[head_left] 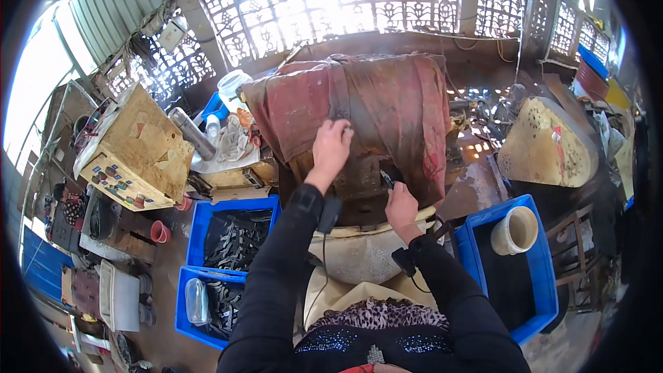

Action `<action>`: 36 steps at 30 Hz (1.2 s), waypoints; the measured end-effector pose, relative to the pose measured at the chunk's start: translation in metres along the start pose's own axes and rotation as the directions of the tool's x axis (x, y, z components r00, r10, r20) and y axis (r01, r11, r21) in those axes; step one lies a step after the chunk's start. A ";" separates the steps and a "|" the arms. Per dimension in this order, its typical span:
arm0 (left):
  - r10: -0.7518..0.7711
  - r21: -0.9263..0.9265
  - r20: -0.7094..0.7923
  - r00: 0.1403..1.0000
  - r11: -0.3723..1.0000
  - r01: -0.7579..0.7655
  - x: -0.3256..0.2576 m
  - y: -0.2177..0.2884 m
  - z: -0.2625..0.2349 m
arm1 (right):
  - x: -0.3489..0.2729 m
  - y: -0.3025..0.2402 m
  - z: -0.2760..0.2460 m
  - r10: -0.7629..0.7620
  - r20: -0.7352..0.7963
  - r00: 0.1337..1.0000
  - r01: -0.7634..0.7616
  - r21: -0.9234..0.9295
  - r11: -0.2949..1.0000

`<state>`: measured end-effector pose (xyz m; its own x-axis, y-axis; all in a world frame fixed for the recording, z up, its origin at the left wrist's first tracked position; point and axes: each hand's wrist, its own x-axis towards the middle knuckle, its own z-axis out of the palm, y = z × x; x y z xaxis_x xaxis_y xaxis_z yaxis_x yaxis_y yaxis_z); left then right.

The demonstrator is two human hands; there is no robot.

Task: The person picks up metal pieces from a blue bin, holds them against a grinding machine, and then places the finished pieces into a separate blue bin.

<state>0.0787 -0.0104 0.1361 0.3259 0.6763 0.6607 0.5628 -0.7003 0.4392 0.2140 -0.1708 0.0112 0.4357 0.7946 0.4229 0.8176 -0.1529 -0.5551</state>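
In front of me stands a bulky machine draped with a stained red-brown cloth [297, 100]. My left hand [331, 152] is raised before the drape, its fingers curled together; a small dark bit shows at the fingertips, too small to name. Lower and to the right, my right hand [402, 208] is closed around a slim dark metal piece [387, 179], whose tip points up and left toward the dark opening [369, 176] under the cloth. The two hands are apart. A pale padded cloth [356, 255] lies below the opening, close to my lap.
Two blue bins [197, 235] with many dark metal pieces stand to my left, one holding a clear plastic container [197, 302]. At right, a blue bin [545, 273] holds a white bucket [514, 231]. A worn control box [145, 152] stands left; cables hang from both wrists.
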 end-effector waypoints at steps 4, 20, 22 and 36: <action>-0.112 -0.013 0.030 0.993 0.994 0.113 0.031 -0.029 0.023 | 0.000 -0.005 0.000 0.009 0.027 1.000 -0.008 -0.023 1.000; -0.205 -0.027 -0.006 0.979 0.978 0.205 0.005 -0.037 0.029 | -0.001 -0.003 0.001 0.018 0.039 0.999 -0.017 -0.029 0.999; -0.253 -0.081 0.097 0.963 0.962 0.261 -0.042 -0.033 0.025 | -0.001 -0.001 0.001 0.019 0.050 0.999 -0.017 -0.038 0.999; -0.278 0.171 0.133 0.951 0.952 0.254 -0.194 -0.049 -0.014 | -0.001 0.002 0.005 0.024 0.122 0.992 -0.012 -0.105 0.994</action>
<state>-0.0233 -0.1104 -0.0049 0.2546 0.8682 0.4260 0.7487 -0.4557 0.4814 0.2131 -0.1694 0.0061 0.4063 0.8563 0.3188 0.8474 -0.2226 -0.4820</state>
